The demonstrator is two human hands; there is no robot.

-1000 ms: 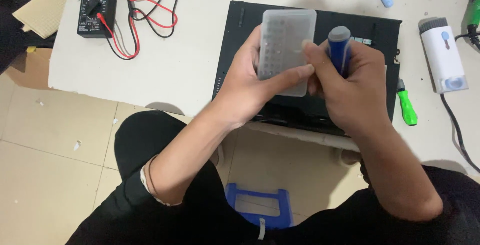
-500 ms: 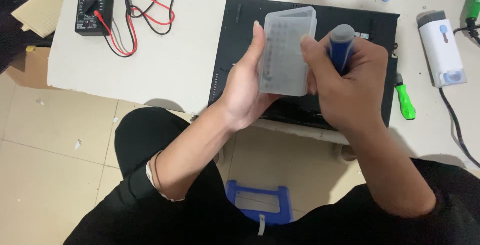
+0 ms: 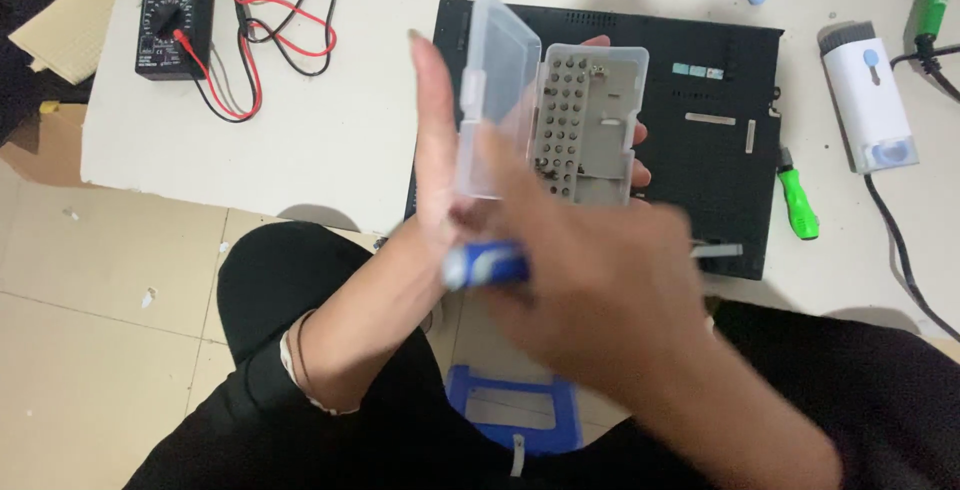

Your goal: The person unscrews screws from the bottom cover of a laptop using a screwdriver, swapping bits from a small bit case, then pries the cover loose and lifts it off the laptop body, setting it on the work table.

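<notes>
broadly, a white table [image 3: 330, 150] is seen from above, with a black laptop [image 3: 700, 100] laid underside up on it. over the laptop a clear plastic bit case [image 3: 590, 125] is held up; where it was shut half a second ago, its lid [image 3: 495, 100] is now swung open to the left and the grey tray of small driver bits is exposed, so the bits can now be reached. the case is cradled from behind by the left hand [image 3: 440, 160], fingers wrapped round its back and tips showing at its right edge. the right hand [image 3: 600, 300], blurred by motion, has dropped below the case, fingers closed round a blue-handled screwdriver [image 3: 485, 265]. a black multimeter [image 3: 172, 22] with red and black leads lies at the far left, a green-handled screwdriver [image 3: 797, 205] just right of the laptop.
</notes>
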